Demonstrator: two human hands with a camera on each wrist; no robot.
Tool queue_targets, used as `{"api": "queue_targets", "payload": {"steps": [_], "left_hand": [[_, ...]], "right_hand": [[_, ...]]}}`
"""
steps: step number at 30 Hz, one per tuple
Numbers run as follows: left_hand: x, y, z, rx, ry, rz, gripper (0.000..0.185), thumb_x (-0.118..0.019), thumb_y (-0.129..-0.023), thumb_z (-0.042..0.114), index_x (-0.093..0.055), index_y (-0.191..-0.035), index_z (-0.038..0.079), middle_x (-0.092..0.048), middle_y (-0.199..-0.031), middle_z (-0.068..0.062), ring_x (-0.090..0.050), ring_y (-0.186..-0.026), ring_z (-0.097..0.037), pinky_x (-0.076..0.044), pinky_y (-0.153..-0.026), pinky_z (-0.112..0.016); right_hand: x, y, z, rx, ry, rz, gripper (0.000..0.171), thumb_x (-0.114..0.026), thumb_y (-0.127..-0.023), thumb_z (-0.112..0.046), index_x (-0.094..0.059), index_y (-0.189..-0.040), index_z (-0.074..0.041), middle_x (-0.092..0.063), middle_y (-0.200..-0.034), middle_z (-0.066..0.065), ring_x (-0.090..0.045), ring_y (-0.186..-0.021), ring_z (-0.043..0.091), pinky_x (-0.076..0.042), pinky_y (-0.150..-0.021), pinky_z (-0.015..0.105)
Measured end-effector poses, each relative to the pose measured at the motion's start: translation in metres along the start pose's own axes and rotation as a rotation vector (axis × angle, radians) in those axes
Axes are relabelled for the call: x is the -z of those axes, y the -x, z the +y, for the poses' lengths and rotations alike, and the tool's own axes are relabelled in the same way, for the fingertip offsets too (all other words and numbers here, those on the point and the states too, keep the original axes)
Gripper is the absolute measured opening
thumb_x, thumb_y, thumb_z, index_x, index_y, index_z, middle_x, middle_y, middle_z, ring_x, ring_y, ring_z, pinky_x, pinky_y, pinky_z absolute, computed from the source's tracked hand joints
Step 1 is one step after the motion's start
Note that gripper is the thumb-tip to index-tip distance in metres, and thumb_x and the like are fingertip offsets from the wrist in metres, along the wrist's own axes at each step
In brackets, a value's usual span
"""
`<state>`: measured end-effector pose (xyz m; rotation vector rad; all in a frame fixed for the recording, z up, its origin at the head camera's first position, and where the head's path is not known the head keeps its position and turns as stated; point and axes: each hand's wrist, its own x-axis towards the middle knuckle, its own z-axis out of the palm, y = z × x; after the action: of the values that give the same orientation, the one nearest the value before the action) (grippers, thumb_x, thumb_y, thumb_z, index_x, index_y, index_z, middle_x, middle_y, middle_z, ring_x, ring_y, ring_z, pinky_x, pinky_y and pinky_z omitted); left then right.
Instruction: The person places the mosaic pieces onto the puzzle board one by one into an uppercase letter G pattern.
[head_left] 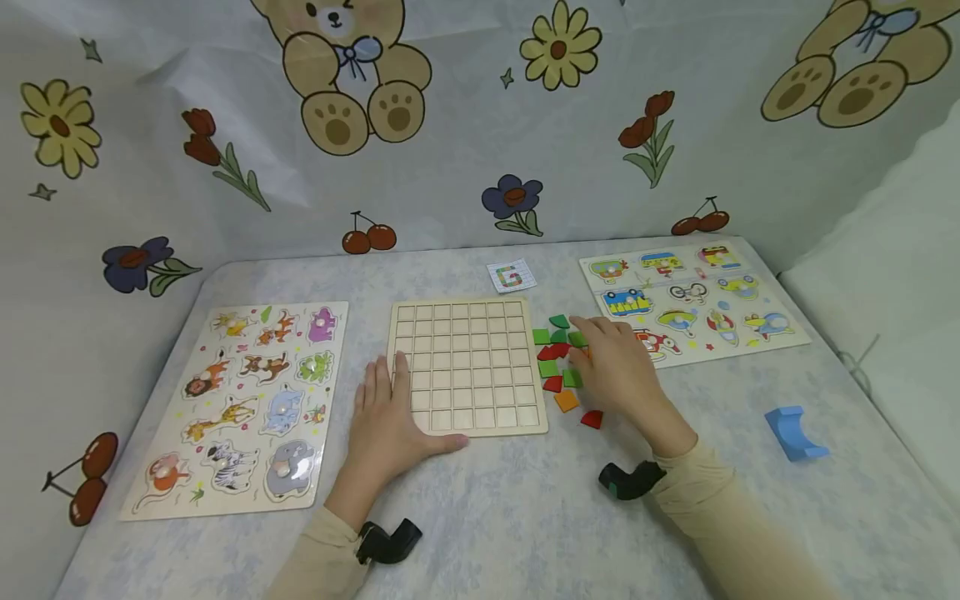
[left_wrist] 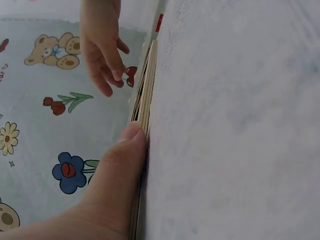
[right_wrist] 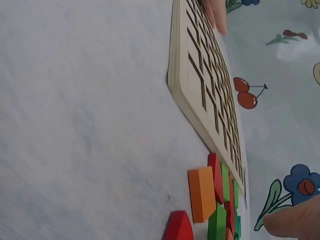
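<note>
A wooden grid board (head_left: 468,432) lies in the middle of the table in the head view, its square cells bare. My left hand (head_left: 386,425) rests at its left side, fingers straight over the edge and thumb stretched along the front edge. In the left wrist view, the thumb (left_wrist: 117,172) touches the board's side. Right of the board is a cluster of small red, green and orange pieces, among them an orange piece (head_left: 566,402) and a red piece (head_left: 592,419). My right hand (head_left: 618,367) is over the cluster's right side, fingers loosely bent, nothing visible between them.
An animal puzzle board (head_left: 247,408) lies at the left, a vehicle puzzle board (head_left: 693,300) at the back right. Behind the grid board is a small card (head_left: 512,276) with a coloured G-like figure. A blue curved block (head_left: 795,433) stands near the right edge.
</note>
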<state>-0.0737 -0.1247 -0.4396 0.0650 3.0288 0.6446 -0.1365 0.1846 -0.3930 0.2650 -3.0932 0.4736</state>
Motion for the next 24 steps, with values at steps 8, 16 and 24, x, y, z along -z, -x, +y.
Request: {"api": "queue_targets", "payload": {"steps": [8, 16, 24], "left_hand": [[-0.01, 0.001, -0.004, 0.004, 0.001, 0.053, 0.156, -0.064, -0.051, 0.094, -0.004, -0.158, -0.003, -0.005, -0.165, -0.026, -0.003, -0.154, -0.04, -0.012, -0.124, -0.058], [-0.014, 0.001, -0.006, 0.012, 0.011, 0.062, 0.156, -0.061, -0.052, 0.096, -0.003, -0.158, -0.003, -0.005, -0.166, -0.024, -0.003, -0.155, -0.038, -0.01, -0.125, -0.056], [-0.016, 0.001, -0.008, 0.013, 0.004, 0.071, 0.156, -0.059, -0.051, 0.097, -0.005, -0.157, -0.004, -0.005, -0.166, -0.023, -0.003, -0.155, -0.037, -0.009, -0.126, -0.054]], "right_hand": [[-0.004, -0.029, 0.014, 0.125, 0.023, -0.087, 0.04, -0.063, -0.097, -0.015, -0.061, -0.136, -0.017, -0.063, -0.128, 0.012, -0.056, -0.112, 0.036, -0.051, -0.093, 0.051], [-0.009, -0.044, 0.018, 0.142, 0.047, -0.156, 0.03, -0.064, -0.096, -0.016, -0.07, -0.125, -0.017, -0.064, -0.119, 0.01, -0.057, -0.102, 0.03, -0.053, -0.085, 0.044], [-0.006, -0.049, 0.026, 0.088, -0.082, -0.156, 0.019, -0.067, -0.095, -0.019, -0.068, -0.113, -0.011, -0.066, -0.111, 0.008, -0.058, -0.099, 0.027, -0.052, -0.087, 0.043]]}}
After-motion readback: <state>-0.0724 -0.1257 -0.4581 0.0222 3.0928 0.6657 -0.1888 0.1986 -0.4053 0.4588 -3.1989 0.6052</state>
